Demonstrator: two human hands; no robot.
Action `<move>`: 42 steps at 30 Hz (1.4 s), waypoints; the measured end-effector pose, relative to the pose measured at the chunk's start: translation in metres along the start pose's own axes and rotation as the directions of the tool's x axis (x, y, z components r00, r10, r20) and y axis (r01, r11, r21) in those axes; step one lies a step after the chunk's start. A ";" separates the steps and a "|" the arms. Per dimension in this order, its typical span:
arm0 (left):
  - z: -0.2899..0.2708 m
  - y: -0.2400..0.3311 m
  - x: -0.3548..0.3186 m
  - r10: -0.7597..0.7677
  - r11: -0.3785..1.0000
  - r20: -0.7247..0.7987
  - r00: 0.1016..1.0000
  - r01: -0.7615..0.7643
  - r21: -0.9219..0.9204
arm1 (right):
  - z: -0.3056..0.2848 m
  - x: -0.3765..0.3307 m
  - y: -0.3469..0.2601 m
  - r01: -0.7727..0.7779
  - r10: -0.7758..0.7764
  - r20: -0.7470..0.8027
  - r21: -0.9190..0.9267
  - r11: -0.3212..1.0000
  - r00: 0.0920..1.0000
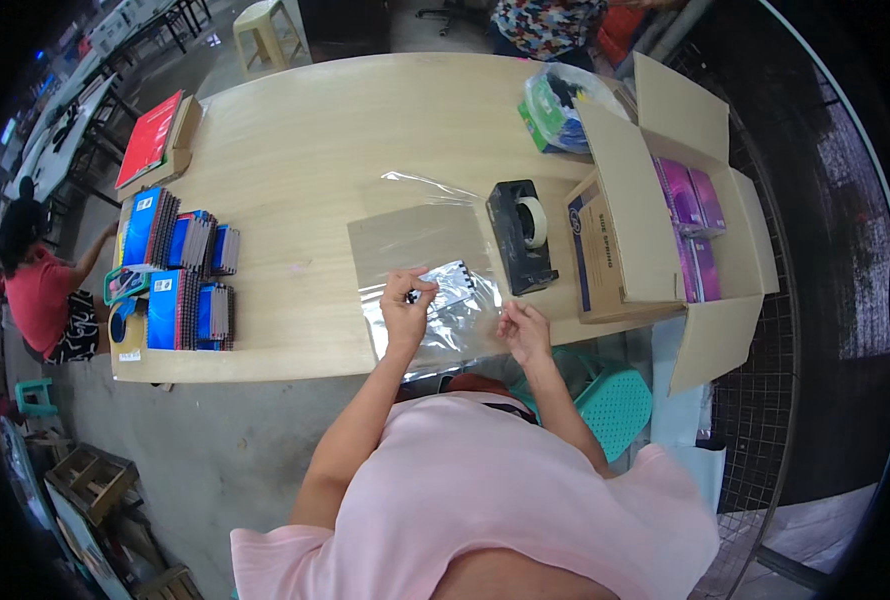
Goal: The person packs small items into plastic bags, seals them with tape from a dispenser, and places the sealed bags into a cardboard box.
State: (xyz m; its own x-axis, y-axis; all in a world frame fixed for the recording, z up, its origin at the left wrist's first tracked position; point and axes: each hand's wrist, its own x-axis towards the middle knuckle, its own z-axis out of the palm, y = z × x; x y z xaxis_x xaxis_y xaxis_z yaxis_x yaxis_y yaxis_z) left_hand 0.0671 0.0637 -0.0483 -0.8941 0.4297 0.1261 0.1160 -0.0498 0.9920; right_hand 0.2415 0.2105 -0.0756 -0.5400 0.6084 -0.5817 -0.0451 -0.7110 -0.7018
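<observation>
- Left hand (406, 312): fingers curled together, pinching the near-left edge of the clear bag (443, 318).
- Right hand (525, 331): fingertips drawn together on the bag's right edge; actual grip too small to tell.
- Clear bag: stretched between both sets of fingers, flat on the table (305, 170) at its near edge.
- Notebook (449, 283): spiral-bound, seen through the plastic just beyond the left fingertips; inside the bag or only under it, cannot tell.
- More clear sheets (412, 232): laid flat directly beyond the fingers, toward mid-table.
- Tape dispenser (521, 234): black, with a pale roll, just beyond the right fingers, touching or nearly touching the sheets' right edge.
- Cardboard box (655, 215): open, flaps up, right of the dispenser and well beyond the right fingers; purple packs (693, 205) stacked inside.
- Plastic-wrapped bundle (555, 105): green and dark contents, beyond the box at the far table edge.
- Notebook stacks (185, 275): blue covers and grey spirals, in rows far left of the left fingers.
- Red book (149, 138): on a flat carton, beyond the stacks at the far-left corner.
- Person in red (40, 290): seated past the table's left end.
- Teal stool (613, 400): under the table edge, below the right forearm.
</observation>
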 end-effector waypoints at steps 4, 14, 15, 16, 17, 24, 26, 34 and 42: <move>-0.003 -0.002 -0.004 0.011 1.000 -0.023 1.000 -0.011 -0.012 | 0.102 -0.045 -0.042 0.411 -0.336 0.257 -0.349 0.842 0.906; 0.000 0.000 -0.009 0.100 0.995 -0.011 0.995 -0.099 0.014 | 0.122 -0.051 -0.028 0.435 -0.408 0.215 -0.684 0.586 0.887; 0.000 0.002 -0.008 0.104 0.995 0.000 0.995 -0.104 -0.004 | 0.122 -0.052 -0.028 0.440 -0.414 0.223 -0.704 0.558 0.882; 0.000 0.003 -0.008 0.050 0.996 0.006 0.999 -0.050 -0.068 | 0.121 -0.052 -0.027 0.444 -0.420 0.231 -0.723 0.529 0.878; 0.001 0.004 -0.009 -0.003 0.991 0.016 1.000 0.005 -0.130 | 0.119 -0.051 -0.027 0.453 -0.443 0.254 -0.780 0.433 0.860; -0.012 0.004 0.010 -0.115 0.976 0.193 0.974 0.147 -0.161 | 0.079 -0.015 0.007 0.410 -0.452 0.285 -0.888 0.206 0.845; -0.029 0.009 0.030 -0.165 0.949 0.372 0.913 0.249 -0.191 | 0.077 -0.011 0.008 0.425 -0.451 0.298 -0.880 0.211 0.841; -0.003 0.084 0.040 -0.016 0.690 0.599 0.800 -0.425 0.586 | 0.037 -0.014 0.047 0.136 -0.051 0.130 -0.817 0.561 0.990; -0.042 0.036 0.006 0.142 0.844 0.490 0.860 -0.364 0.394 | 0.062 0.015 0.009 0.550 -0.274 0.561 -0.411 0.727 0.781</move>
State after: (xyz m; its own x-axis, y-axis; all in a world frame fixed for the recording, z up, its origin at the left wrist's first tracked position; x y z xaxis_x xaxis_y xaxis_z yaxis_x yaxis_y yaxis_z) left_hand 0.0480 0.0261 -0.0113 -0.5405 0.8043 0.2468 0.5938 0.1569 0.7892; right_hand 0.1811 0.1912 -0.0648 -0.8812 0.4718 -0.0313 0.0158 -0.0368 -0.9992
